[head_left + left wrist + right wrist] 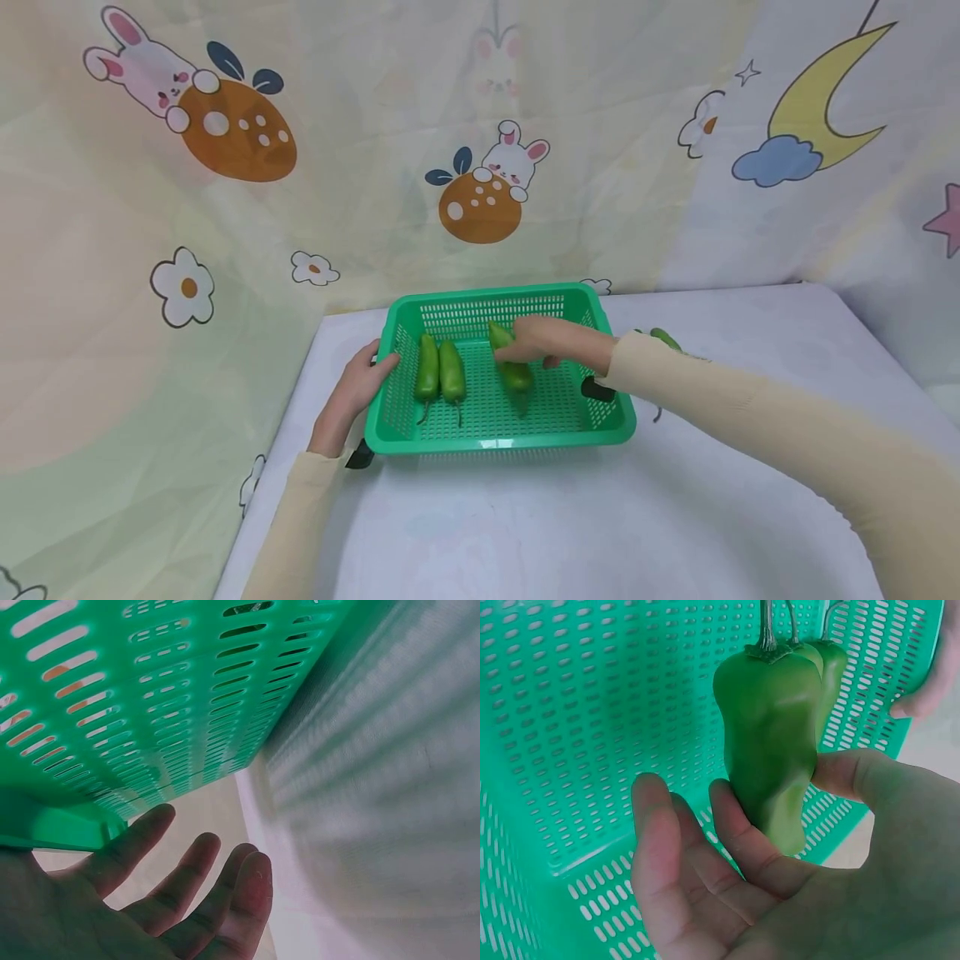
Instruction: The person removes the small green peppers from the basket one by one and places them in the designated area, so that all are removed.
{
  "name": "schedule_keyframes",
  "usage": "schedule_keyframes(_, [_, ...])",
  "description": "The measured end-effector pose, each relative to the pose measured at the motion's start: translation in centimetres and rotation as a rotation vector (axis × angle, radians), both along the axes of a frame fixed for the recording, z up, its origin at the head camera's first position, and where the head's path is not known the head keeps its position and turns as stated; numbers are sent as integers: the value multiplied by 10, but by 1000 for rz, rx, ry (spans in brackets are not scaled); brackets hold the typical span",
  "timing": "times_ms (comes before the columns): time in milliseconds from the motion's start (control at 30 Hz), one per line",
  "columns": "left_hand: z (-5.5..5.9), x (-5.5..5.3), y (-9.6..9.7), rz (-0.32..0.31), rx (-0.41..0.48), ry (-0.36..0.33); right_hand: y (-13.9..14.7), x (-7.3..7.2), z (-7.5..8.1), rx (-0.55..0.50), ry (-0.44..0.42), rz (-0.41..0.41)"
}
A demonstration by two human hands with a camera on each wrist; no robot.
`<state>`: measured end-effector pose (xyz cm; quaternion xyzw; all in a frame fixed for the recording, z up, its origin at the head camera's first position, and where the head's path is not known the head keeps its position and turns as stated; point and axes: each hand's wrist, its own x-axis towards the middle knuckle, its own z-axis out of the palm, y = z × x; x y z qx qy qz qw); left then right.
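A green plastic basket (495,444) with slotted walls stands on the table. My left hand (360,379) holds its left rim, the thumb over the edge and the other fingers outside, spread along the slotted wall in the left wrist view. Inside the basket, my right hand (536,340) pinches a long green pepper (769,727) between thumb and finger; its stem end points toward me. Two more green peppers lie side by side at the basket's left, a left one (427,371) and a right one (452,372).
On the white table (480,525), right of the basket, green peppers (664,337) lie partly hidden behind my right sleeve (720,404). A patterned cloth (360,167) hangs behind the table and along its left side.
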<state>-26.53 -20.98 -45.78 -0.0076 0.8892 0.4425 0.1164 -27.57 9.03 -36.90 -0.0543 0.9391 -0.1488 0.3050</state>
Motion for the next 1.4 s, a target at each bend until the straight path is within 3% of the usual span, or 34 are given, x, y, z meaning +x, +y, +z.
schedule_keyframes(867, [-5, 0, -1, 13, -23, 15, 36, 23, 34, 15, 35, 105])
schedule_keyframes(1400, [-4, -2, -2, -5, -10, 17, 67, 29, 48, 7, 11, 100])
